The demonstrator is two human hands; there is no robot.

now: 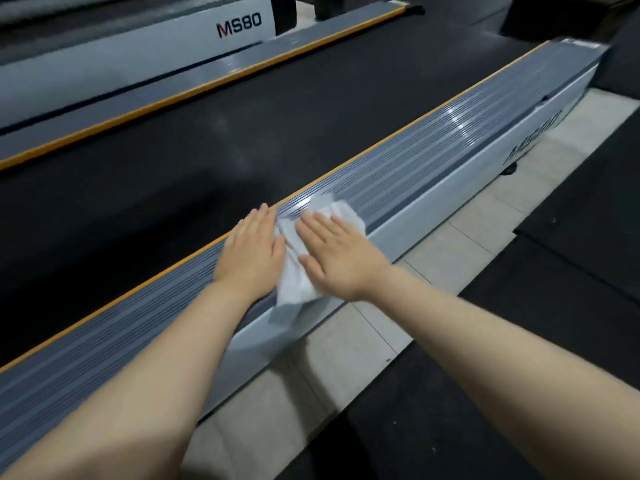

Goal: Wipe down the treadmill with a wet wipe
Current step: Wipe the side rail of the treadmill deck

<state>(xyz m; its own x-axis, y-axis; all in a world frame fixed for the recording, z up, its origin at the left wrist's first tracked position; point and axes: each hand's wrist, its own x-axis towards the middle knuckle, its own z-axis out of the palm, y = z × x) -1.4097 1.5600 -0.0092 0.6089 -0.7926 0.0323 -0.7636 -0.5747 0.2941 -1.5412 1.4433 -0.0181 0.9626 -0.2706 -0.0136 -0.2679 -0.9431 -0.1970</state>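
1. Pressing down with both flat hands, the person holds a white, crumpled wet wipe on the grey ribbed side rail of the treadmill

2. The left hand lies on the left edge of the wipe, with straight fingers kept together, palm down; it does not grip anything

3. The right hand lies on the right part of the wipe, fingers straight and a little spread; it also presses only and does not pinch

4. The wipe is spread across the rail, and its near end hangs over the outer edge onto the light grey side panel. Its far corner shows beyond the fingertips of the right hand

5. The rail is long and narrow. Its long axis runs from the near left to the far right of the scene, between the thin orange strip beside the black running belt and the side panel

6. Both hands point along this axis, so I judge that the coming stroke should go along the rail, toward the far right, where a long part of it lies ahead of the fingers

7. The right hand is a little nearer to that far part, so it would lead

8. A second treadmill with the mark MS80 stands far left, and pale floor tiles lie on the right
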